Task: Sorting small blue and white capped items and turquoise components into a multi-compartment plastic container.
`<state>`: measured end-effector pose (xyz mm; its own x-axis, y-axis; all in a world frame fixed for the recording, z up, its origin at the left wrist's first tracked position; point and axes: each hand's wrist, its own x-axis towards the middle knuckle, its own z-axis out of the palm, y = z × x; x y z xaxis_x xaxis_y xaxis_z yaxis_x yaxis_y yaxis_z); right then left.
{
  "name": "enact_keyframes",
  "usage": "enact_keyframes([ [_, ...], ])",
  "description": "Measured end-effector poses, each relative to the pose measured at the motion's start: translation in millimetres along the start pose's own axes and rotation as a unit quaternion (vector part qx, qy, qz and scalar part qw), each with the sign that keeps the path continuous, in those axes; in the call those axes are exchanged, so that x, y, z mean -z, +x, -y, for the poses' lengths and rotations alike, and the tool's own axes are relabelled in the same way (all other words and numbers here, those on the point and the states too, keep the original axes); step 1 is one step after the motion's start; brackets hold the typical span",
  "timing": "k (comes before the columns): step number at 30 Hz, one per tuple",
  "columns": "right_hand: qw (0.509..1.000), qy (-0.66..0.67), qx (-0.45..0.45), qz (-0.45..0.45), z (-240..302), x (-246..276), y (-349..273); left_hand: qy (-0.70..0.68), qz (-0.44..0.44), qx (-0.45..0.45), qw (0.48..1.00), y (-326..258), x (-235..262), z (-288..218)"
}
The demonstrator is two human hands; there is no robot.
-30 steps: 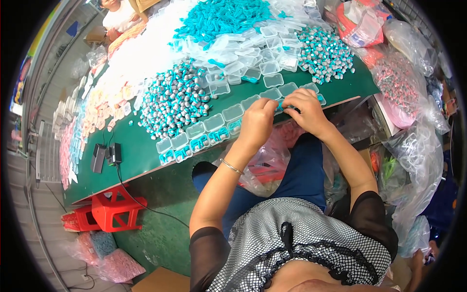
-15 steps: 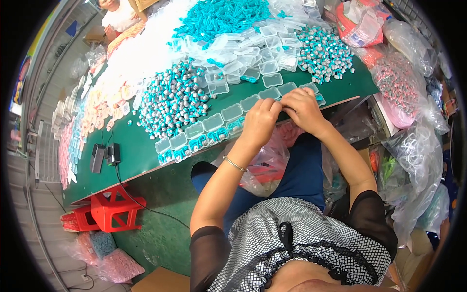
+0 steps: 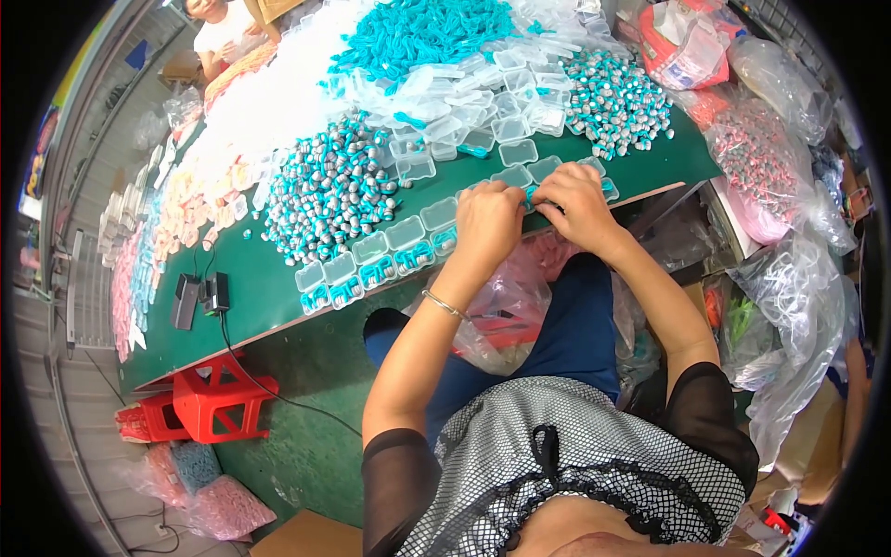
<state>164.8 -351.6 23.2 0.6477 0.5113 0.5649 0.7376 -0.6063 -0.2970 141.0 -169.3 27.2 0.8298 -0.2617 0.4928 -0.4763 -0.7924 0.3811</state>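
My left hand point(image 3: 487, 223) and my right hand point(image 3: 574, 204) meet at the near edge of the green table point(image 3: 260, 288), fingers pinched together over a small teal piece and a clear plastic case point(image 3: 531, 192). A row of clear cases point(image 3: 371, 260) holding teal pieces runs along the table edge to the left of my hands. A heap of teal-and-silver pieces point(image 3: 329, 190) lies behind that row, and a second such heap point(image 3: 617, 102) lies behind my right hand. Empty clear cases point(image 3: 483, 111) are piled between the two heaps. A silver bracelet point(image 3: 444, 304) circles my left wrist.
A mound of teal parts point(image 3: 418, 32) and white pieces sit farther back. Another person point(image 3: 223, 32) sits at the far left end. A black device with a cable point(image 3: 200, 297) lies at the table's left. Red stools point(image 3: 209, 404) stand below. Plastic bags point(image 3: 780, 278) crowd the right.
Both hands stay pinched together at the table edge, shifting only slightly as the fingers work at the small case.
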Motion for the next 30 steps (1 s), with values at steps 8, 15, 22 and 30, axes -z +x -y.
enact_keyframes([
  [8,0.999,-0.026,0.019,-0.009,-1,2,1,0.025,0.037,-0.001,0.999,7,-3,-1],
  [15,1.000,-0.020,0.014,0.001,-1,3,0,0.008,0.031,0.038,0.999,11,-2,-2],
  [22,1.000,-0.027,0.016,-0.005,3,2,3,0.016,-0.019,0.013,1.000,-2,2,2],
  [30,0.999,0.017,-0.027,-0.025,4,9,-1,0.126,-0.095,0.191,0.969,-20,61,93],
])
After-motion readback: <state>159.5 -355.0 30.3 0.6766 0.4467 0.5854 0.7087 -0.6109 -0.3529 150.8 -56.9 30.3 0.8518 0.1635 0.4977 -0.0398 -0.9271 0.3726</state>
